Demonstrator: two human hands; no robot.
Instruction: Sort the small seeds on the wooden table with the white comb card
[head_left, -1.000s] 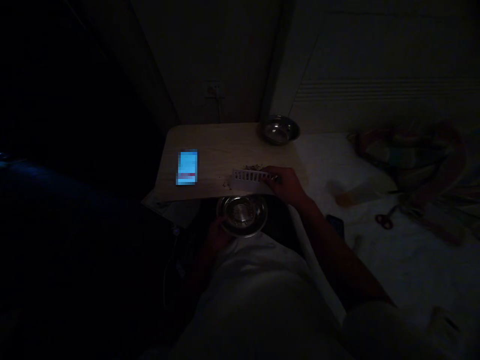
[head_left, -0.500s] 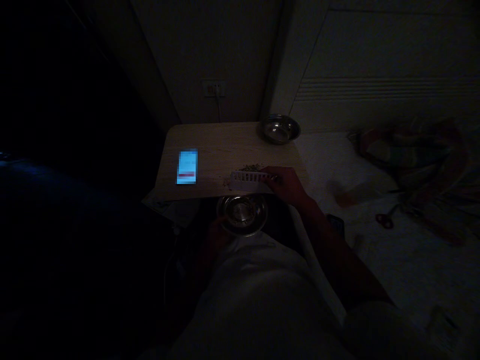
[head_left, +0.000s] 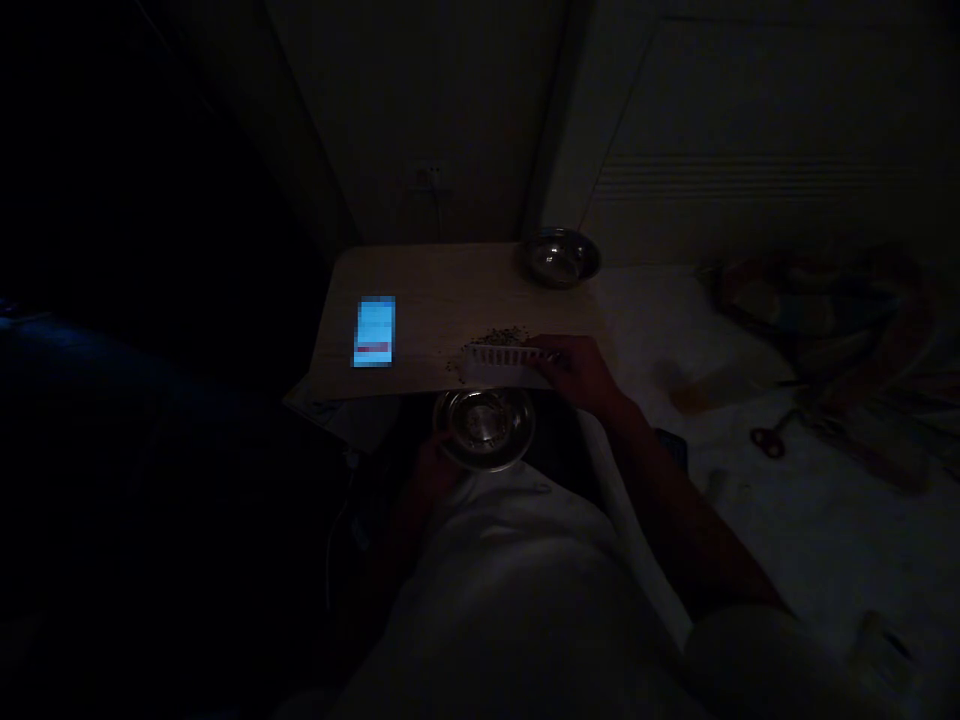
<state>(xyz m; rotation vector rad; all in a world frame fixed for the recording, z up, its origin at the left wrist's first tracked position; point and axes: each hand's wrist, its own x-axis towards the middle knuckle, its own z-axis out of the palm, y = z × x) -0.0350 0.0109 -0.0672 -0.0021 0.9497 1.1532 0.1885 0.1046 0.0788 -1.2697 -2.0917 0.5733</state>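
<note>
In dim light, my right hand (head_left: 574,370) is closed on the right end of a white slotted plastic piece (head_left: 499,365), set at the near edge of a small wooden table (head_left: 435,275). Just behind it lies a pile of small dark and pale bits like seeds or crumbs (head_left: 506,335), with a few stray ones to its left. My left hand (head_left: 439,465) grips the left rim of a shiny metal bowl (head_left: 487,462), held over my lap just below the table edge. Small bits lie inside that bowl. The left fingers are partly lost in shadow.
A lit phone (head_left: 373,332) lies at the table's left, and a second metal bowl (head_left: 561,260) stands at its back right corner. On the white sheet to the right are scissors (head_left: 772,440), a dark handset-like object (head_left: 671,450) and crumpled cloth (head_left: 825,300). A wall socket (head_left: 429,177) is behind.
My right hand and the slotted piece have shifted very slightly, staying by the pile. The bowl in my left hand stays in place. The light dims and brightens between frames.
</note>
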